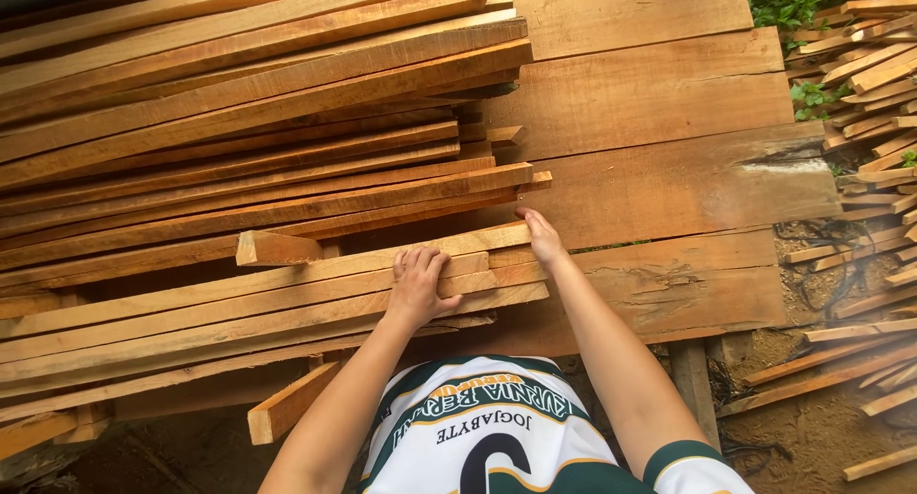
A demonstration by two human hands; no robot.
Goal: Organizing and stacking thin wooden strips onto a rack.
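A pile of long reddish-brown wooden slats (239, 121) lies across wide planks. My left hand (417, 286) presses flat on the top of the nearest slats (239, 298), fingers spread over their upper faces. My right hand (542, 236) rests against the right ends of those same slats (506, 257), fingers curled at the end grain. Neither hand has lifted anything. I wear a white and green jersey (497, 427).
Broad wooden planks (659, 102) form the surface under the pile. More cut slats (874, 83) are heaped at the right by green plants (788, 2). Short offcuts (287, 406) and scraps lie on the dirt ground (802, 437) below.
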